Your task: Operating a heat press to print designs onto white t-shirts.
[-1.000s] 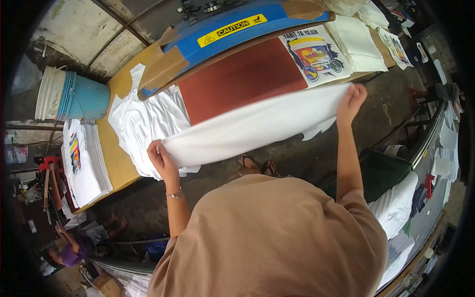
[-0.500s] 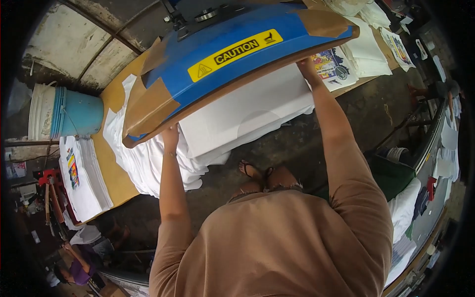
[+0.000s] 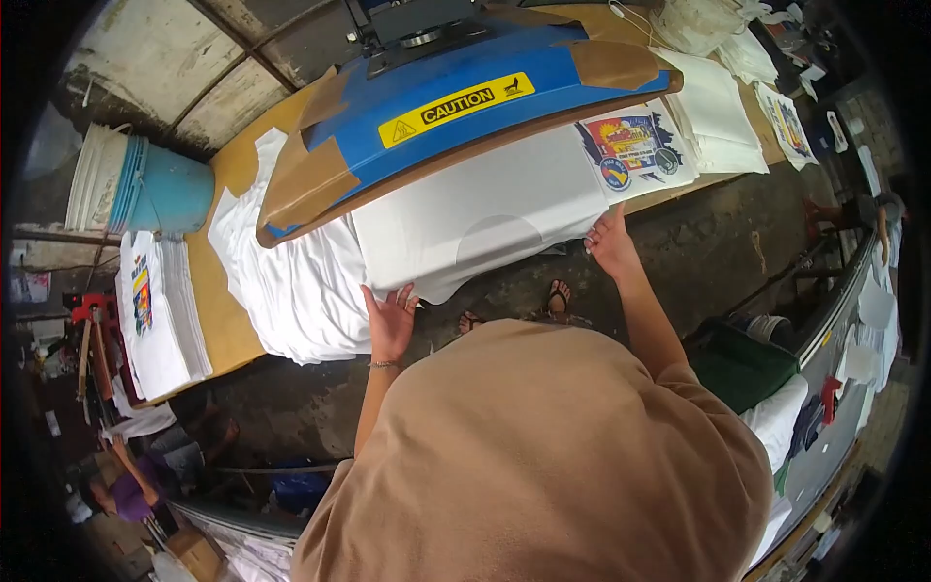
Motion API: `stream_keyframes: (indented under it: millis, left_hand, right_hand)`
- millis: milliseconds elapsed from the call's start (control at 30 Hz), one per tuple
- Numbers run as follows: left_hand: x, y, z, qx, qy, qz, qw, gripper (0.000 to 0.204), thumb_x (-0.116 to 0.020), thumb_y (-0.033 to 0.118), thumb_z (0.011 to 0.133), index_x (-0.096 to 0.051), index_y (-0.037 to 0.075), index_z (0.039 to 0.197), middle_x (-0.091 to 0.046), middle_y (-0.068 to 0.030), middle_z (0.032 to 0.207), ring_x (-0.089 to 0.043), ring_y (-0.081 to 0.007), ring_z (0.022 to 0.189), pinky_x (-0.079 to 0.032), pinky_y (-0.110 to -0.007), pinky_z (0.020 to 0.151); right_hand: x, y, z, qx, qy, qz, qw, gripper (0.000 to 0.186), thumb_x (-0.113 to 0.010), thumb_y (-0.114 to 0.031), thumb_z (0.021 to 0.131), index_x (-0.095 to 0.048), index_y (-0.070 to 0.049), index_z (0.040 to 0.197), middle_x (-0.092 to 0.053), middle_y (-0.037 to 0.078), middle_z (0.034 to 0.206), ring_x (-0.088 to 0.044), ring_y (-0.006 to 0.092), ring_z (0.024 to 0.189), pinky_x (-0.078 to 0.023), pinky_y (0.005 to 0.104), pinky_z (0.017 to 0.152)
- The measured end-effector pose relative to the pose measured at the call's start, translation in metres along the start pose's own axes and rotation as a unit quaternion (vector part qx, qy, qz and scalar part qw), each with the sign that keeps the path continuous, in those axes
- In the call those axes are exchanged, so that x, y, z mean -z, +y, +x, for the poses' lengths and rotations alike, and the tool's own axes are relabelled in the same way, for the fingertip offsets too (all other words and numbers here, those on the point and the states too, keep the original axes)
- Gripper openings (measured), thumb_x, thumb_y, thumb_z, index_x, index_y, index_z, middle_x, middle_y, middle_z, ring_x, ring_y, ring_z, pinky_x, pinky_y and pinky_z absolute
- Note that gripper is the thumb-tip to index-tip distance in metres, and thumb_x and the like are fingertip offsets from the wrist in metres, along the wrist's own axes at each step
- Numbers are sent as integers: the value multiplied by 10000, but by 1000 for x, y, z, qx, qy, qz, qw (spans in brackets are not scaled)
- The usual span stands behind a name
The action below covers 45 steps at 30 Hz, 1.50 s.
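A plain white shirt (image 3: 436, 218) lies flat over the lower plate of a heat press. The press's blue upper plate (image 3: 465, 102), its corners covered in brown tape, is raised above the cloth. My left hand (image 3: 391, 322) is at the shirt's near left corner, fingers spread, palm up. At the near right corner, my right hand (image 3: 611, 247) has its fingers apart against the hanging edge. To the right lies a white piece with a colourful print (image 3: 635, 150). Heaped white shirts (image 3: 291, 281) sit left of the press, partly hanging over the table edge.
A yellowish table (image 3: 233, 325) carries all this. On its left end is a stack of printed white cloth (image 3: 165, 310), with blue and white buckets (image 3: 165, 184) behind. More white stacks (image 3: 718, 116) are at the right. A person (image 3: 141, 480) works at lower left.
Both hands have drawn back toward me from under the upper plate to the shirt's near edge. My body has leaned forward, and the view has shifted. The upper plate stays raised.
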<state>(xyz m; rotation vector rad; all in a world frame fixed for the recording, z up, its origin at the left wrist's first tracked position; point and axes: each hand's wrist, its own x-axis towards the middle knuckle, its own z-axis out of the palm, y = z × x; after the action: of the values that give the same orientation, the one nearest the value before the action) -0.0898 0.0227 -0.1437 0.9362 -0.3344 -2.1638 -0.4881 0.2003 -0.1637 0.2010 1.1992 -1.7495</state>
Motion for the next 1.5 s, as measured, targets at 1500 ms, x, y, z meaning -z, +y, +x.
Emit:
stream_keyframes:
  millis: [1500]
  left_hand:
    - [-8, 116, 185, -114, -205, 436, 869, 531, -361, 405, 974, -367, 41, 1361, -490, -110, 1300, -499, -249, 1163, -416, -362, 988]
  right_hand:
    - [-82, -102, 192, 152, -280, -256, 913, 404, -407, -343, 976, -517, -28, 1203, -576, 89, 1178, -562, 169, 1050, -431, 297, 899]
